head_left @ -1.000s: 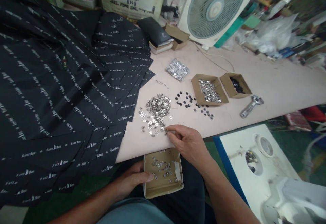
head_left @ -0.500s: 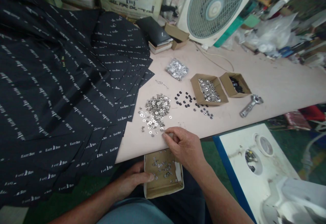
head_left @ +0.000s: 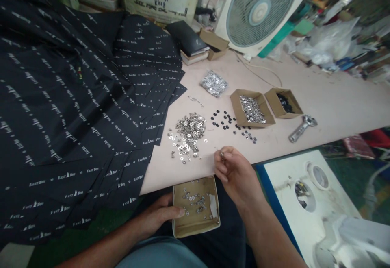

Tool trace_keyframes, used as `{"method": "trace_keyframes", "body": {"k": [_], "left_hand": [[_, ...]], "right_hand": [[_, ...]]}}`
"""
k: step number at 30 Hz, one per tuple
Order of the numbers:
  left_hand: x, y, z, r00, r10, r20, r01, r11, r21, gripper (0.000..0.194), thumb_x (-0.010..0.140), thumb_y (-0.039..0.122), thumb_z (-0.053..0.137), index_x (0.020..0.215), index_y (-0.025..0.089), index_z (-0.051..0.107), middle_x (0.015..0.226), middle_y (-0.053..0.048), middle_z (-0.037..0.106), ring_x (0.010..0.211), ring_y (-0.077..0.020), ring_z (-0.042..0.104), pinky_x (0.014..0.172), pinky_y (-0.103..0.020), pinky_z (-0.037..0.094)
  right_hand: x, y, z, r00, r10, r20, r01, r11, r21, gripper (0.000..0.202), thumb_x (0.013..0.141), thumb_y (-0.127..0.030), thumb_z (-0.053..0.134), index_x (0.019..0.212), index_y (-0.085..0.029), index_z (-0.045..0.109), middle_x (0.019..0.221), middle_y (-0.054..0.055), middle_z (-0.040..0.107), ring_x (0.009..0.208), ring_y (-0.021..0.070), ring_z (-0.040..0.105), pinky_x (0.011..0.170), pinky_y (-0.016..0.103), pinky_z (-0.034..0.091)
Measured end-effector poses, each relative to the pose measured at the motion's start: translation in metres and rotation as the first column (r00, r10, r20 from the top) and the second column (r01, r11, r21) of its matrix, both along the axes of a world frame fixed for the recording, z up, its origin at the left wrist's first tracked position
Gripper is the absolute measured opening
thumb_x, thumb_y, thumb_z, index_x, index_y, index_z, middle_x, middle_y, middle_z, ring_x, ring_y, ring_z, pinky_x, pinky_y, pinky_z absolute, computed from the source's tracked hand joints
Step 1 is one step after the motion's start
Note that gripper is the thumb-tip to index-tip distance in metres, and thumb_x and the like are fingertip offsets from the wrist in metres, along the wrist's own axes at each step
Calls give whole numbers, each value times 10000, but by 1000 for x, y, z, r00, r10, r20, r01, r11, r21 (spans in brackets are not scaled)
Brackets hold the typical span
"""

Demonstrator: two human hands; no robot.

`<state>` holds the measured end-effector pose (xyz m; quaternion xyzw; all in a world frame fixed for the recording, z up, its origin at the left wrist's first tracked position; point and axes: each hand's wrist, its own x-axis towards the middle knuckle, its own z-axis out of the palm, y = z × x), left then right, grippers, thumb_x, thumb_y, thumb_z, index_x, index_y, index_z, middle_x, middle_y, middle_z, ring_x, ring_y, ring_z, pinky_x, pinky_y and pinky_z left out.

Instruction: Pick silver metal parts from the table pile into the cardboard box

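Observation:
My left hand [head_left: 164, 213] grips the left side of a shallow cardboard box [head_left: 190, 229], its thumb over the rim. Several small metal snap buttons [head_left: 198, 199] lie scattered on the bottom of that box. Turned palm-up just above the table edge, my right hand [head_left: 236, 172] pinches one small metal snap button [head_left: 222, 154] between thumb and fingertips. To its left on the table is a loose pile of silver snap buttons [head_left: 191, 129]. Black caps [head_left: 224, 119] are spread beyond the right hand.
Printed black fabric [head_left: 76, 97] covers the table's left. Behind the pile lies a bag of silver parts [head_left: 213, 83]. Two open cardboard boxes [head_left: 268, 109] of parts and an adjustable wrench [head_left: 302, 129] are to the right. A box fan [head_left: 258, 11] stands behind, a white machine [head_left: 313, 199] at lower right.
My right hand has come away from the pile's near edge, moving right and turning palm-up with a snap button in its fingertips. The left hand and its box stay nearly still.

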<state>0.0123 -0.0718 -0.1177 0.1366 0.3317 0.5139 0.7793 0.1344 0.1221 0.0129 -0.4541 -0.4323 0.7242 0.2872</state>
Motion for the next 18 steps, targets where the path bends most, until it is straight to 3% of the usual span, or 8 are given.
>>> {"method": "trace_keyframes", "body": {"k": [2, 4, 6, 8, 9, 11, 14, 18], "left_hand": [[0, 0, 0, 1000, 3, 6, -3, 1000, 1, 551, 852, 250, 723, 1398, 193, 677, 1391, -124, 733, 1290, -368, 661, 1129, -502, 474], [0, 1, -1, 1000, 5, 8, -5, 1000, 4, 557, 853, 253, 725, 1404, 195, 671, 1396, -122, 730, 1300, -367, 653, 1139, -506, 465], [1, 0, -1, 1000, 7, 3, -7, 1000, 8, 558, 849, 254, 727, 1401, 192, 673, 1397, -120, 730, 1297, -366, 655, 1152, -515, 454], [1, 0, -1, 1000, 12, -6, -12, 1000, 8, 546, 845, 250, 726, 1386, 187, 685, 1389, -117, 735, 1284, -367, 662, 1159, -523, 447], [1, 0, -1, 1000, 13, -11, -13, 1000, 6, 539, 841, 248, 727, 1375, 185, 692, 1380, -116, 740, 1277, -368, 666, 1159, -528, 446], [0, 1, 1, 1000, 14, -18, -14, 1000, 1, 525, 837, 252, 730, 1358, 184, 704, 1359, -115, 753, 1275, -371, 667, 1158, -532, 445], [-1, 2, 3, 1000, 14, -18, -14, 1000, -3, 528, 836, 258, 732, 1359, 187, 703, 1344, -116, 761, 1275, -372, 666, 1154, -533, 449], [-2, 2, 4, 1000, 1, -2, -1, 1000, 11, 534, 836, 249, 722, 1365, 182, 700, 1344, -116, 760, 1251, -370, 681, 1144, -530, 461]], "right_hand": [[-2, 4, 2, 993, 6, -122, -25, 988, -150, 141, 702, -240, 729, 814, -217, 647, 797, -5, 624, 545, 91, 349, 446, 204, 243], [-5, 6, 3, 990, 46, -136, -70, 981, -179, 140, 705, -265, 723, 822, -213, 665, 787, -1, 620, 540, 92, 350, 437, 204, 242], [-7, 6, 3, 993, 114, -32, -116, 990, -82, 139, 777, -343, 700, 821, -213, 678, 726, -15, 579, 522, 98, 337, 433, 216, 235], [-9, 4, 1, 956, 189, 225, -227, 962, 154, 174, 850, -385, 683, 849, -213, 715, 671, -27, 544, 533, 113, 376, 463, 235, 283], [-10, 2, -1, 905, 200, 375, -320, 902, 291, 166, 870, -372, 683, 875, -215, 738, 652, -31, 539, 550, 123, 414, 496, 248, 326], [-12, 0, -5, 778, 159, 608, -523, 700, 486, 137, 890, -306, 677, 937, -224, 776, 659, -25, 577, 607, 145, 504, 593, 278, 410], [-13, -2, -12, 663, 54, 747, -687, 441, 578, 185, 936, -248, 620, 1017, -249, 787, 755, -5, 674, 669, 156, 589, 694, 301, 457], [-11, -2, -15, 588, -49, 808, -765, 290, 575, 204, 991, -290, 588, 1048, -263, 782, 811, 8, 712, 706, 160, 635, 687, 292, 453]]}}
